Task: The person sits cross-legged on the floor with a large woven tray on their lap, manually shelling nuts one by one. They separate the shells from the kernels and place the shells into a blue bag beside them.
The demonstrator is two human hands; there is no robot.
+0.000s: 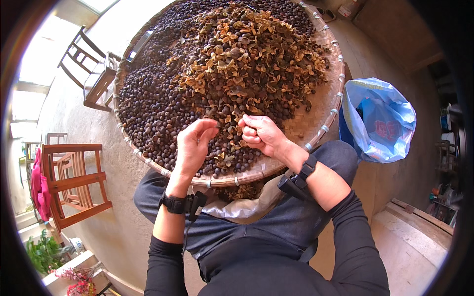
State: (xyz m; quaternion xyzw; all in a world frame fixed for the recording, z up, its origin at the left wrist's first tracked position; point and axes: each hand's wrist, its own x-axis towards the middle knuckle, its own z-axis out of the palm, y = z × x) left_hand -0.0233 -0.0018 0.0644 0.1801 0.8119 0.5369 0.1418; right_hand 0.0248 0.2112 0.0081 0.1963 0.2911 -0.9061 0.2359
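Observation:
A round woven bamboo tray (pixel 305 124) is heaped with dark brown round seeds (pixel 155 107). Tan split husks (pixel 237 59), mixed with seeds, form a mound at its middle and far side. Over the near part of the tray is my left hand (pixel 194 146), thumb and forefinger bent close to each other; anything between their tips is too small to tell. My right hand (pixel 261 135) faces it a short way to the right, fingers curled in and thumb on top. Whether a seed or husk is inside that hand is hidden.
An open sack (pixel 255 203) with husks lies across my lap beneath the tray's near rim. A blue plastic bag (pixel 392 111) stands open at the right. Wooden chairs (pixel 98 79) and a slatted wooden rack (pixel 77 183) are on the left. A phone-like device (pixel 140 46) rests at the tray's left rim.

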